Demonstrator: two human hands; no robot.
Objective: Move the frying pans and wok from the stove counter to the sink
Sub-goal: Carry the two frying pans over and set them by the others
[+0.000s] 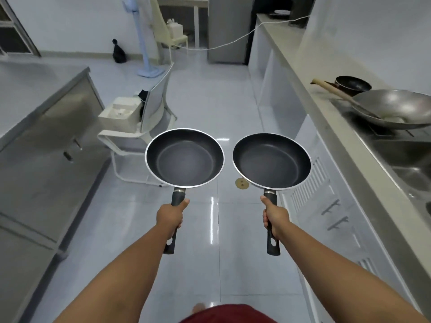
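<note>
Two frying pans are being carried level over the tiled floor (233, 101), one in each hand. The left hand (169, 216) is clenched around the black handle of the left pan (184, 157); the right hand (275, 217) is clenched likewise around the handle of the right pan (271, 160). Both pans are held out in front of the body, side by side and apart, with their rims not touching.

The step in hand is judged to be the carry to the sink (412, 169), which is seen at the right edge, set into the steel counter (326, 117). The carry is best done with both pans kept flat and kept apart, so that the rims are not knocked together. The body should be turned to the right before the pans are lowered, and one pan set down at a time.

Counted: two frying pans in hand, both empty. One wok (394, 108) with a wooden handle is left on the counter, near the sink. One smaller dark pan (353, 85) is seen behind the wok.
</note>
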